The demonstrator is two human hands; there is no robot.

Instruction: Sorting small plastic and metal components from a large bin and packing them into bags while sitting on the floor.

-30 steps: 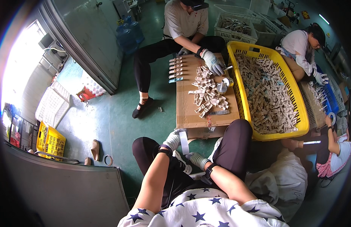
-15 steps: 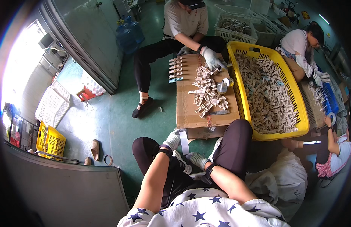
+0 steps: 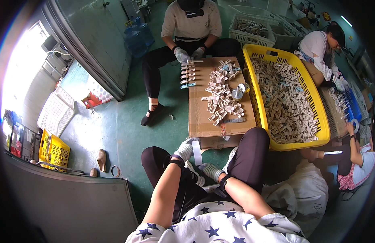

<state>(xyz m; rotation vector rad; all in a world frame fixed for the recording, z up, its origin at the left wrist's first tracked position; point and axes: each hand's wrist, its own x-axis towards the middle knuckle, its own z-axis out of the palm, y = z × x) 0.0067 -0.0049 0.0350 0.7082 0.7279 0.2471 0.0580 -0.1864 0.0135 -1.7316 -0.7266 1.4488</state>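
In a striped grey-white glove, my left hand [image 3: 184, 150] is closed on the upper part of a narrow white strip [image 3: 196, 153], beside the front left corner of a cardboard box [image 3: 199, 117]. My right hand [image 3: 211, 171], gloved alike, sits lower between my knees with its fingers drawn together by the strip's lower end. Whether it grips the strip is too small to tell. A heap of beige clothespins [image 3: 222, 95] lies on the box, and several more clothespins [image 3: 188, 75] stand in a row along its left edge.
A yellow crate [image 3: 323, 117] of clothespins stands right of the box. Across from me a co-worker's gloved hands [image 3: 181, 55] are at the clothespin row. A tape roll [image 3: 237, 94] stands on the box. A white sack [image 3: 300, 194] lies at my right; other people sit farther right.
The co-worker opposite has drawn a hand back from the clothespin heap to the row at the left edge and sits more upright. My hands and the strip have not visibly moved.
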